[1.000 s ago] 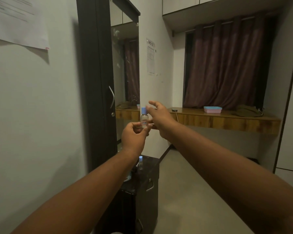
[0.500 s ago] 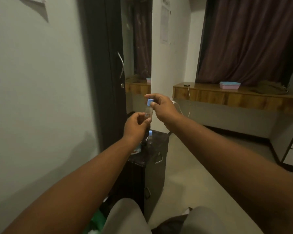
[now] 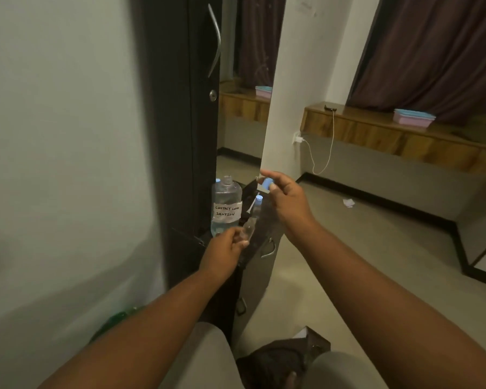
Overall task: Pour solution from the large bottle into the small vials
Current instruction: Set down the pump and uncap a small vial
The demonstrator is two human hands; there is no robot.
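Observation:
The large clear bottle (image 3: pixel 226 204), labelled "contact lens solution", stands uncapped on the small black cabinet (image 3: pixel 254 276). It holds some clear liquid. My left hand (image 3: pixel 223 252) grips a small clear vial (image 3: pixel 249 230) by its base, tilted, just right of the bottle. My right hand (image 3: pixel 286 200) is raised above it and pinches the vial's blue cap (image 3: pixel 267 183) in its fingertips. A second vial with a blue cap (image 3: pixel 258 201) stands on the cabinet behind the held one. Another blue cap (image 3: pixel 217 181) peeks out behind the large bottle.
A black wardrobe door (image 3: pixel 180 108) with a metal handle rises behind the cabinet, a grey wall to its left. A wooden shelf (image 3: pixel 376 133) at right carries a pink and blue box (image 3: pixel 413 117) and a charger cable (image 3: pixel 320 155). A dark bag (image 3: pixel 281 357) lies near my knees.
The view has tilted down to the cabinet. Both hands have come down from chest height. The blue cap has come off the vial and is now in my right hand.

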